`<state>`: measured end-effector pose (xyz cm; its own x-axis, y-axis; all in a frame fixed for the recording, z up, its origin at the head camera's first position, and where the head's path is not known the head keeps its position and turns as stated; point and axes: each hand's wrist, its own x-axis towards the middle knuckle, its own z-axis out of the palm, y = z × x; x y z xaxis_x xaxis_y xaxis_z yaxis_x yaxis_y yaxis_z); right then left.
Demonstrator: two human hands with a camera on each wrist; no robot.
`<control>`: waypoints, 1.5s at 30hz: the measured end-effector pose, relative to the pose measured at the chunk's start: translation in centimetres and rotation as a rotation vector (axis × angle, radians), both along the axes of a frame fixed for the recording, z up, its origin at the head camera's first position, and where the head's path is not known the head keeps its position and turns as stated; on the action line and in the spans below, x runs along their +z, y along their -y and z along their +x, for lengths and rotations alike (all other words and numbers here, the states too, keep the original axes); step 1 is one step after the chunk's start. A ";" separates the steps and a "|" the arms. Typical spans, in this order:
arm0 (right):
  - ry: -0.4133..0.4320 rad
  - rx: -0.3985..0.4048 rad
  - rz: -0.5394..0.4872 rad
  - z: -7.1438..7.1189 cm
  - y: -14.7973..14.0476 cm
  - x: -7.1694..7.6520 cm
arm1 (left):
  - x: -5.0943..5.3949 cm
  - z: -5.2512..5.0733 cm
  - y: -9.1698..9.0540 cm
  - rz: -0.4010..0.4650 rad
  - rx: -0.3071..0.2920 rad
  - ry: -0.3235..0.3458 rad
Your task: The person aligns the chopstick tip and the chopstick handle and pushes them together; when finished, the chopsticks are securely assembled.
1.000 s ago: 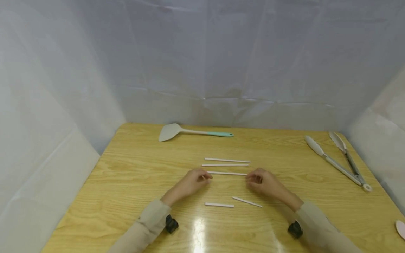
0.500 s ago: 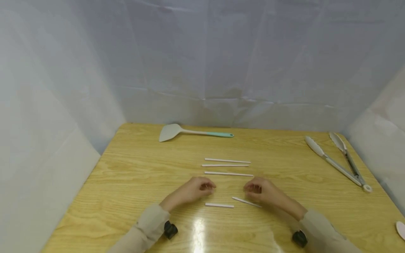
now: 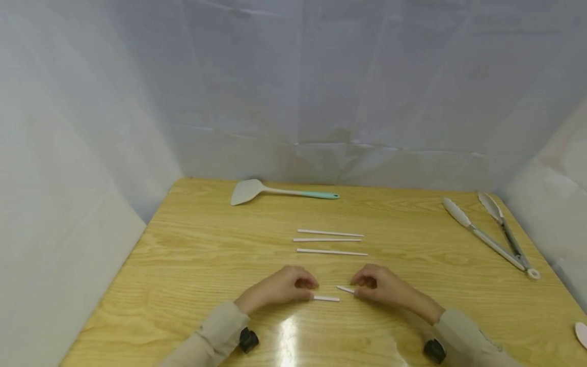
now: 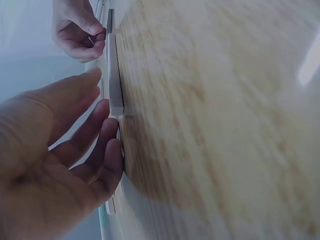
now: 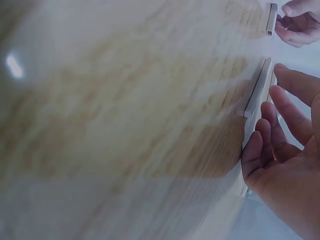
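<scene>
My left hand (image 3: 282, 288), fingers loosely bent, is at the left end of a short white stick (image 3: 326, 298). In the left wrist view that stick (image 4: 115, 75) lies on the table just beyond the thumb and fingertips, which are not closed round it. My right hand (image 3: 390, 289) hovers over a second short white stick (image 3: 345, 289), hiding its right part. The right wrist view has this stick (image 5: 258, 87) beside the relaxed fingers, ungripped. Farther back lie three longer, tapered white sticks like chopsticks, the nearest (image 3: 332, 252) roughly parallel to the others.
A spatula (image 3: 284, 191) with a turquoise handle end lies along the table's back edge. Spread metal tongs (image 3: 495, 238) lie at the right. A pale pink rounded thing (image 3: 581, 334) shows at the right frame edge. Pale sheets (image 3: 293, 92) surround the wooden table (image 3: 192, 244).
Both hands have left the ends of the nearest long stick and come toward the front, down to the two short sticks. The long stick stays on the table.
</scene>
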<state>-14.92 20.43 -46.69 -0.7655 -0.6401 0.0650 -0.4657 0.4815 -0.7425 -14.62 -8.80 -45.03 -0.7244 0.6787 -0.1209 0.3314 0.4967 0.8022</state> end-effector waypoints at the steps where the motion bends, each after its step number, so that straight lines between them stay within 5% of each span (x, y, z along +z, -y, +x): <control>1: -0.003 0.008 0.000 0.0 0.0 0.0 | 0.0 0.0 0.0 -0.008 -0.004 -0.003; 20: 0.057 0.063 0.047 0.0 0.3 -0.1 | 0.3 0.1 -0.1 -0.031 -0.076 -0.016; 31: 0.071 0.017 0.049 0.1 0.4 0.2 | 0.2 0.1 -0.1 -0.029 -0.076 -0.063; 41: 0.068 -0.048 -0.034 0.3 0.6 0.5 | 0.1 -0.1 0.0 -0.008 0.026 -0.098; 45: -0.019 -0.079 -0.086 0.2 0.8 0.7 | 0.1 -0.3 0.0 0.023 0.059 -0.138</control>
<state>-14.75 19.64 -46.01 -0.8113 -0.5696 0.1322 -0.4434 0.4519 -0.7741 -14.89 -8.81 -44.89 -0.7718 0.6359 -0.0025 0.4102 0.5008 0.7622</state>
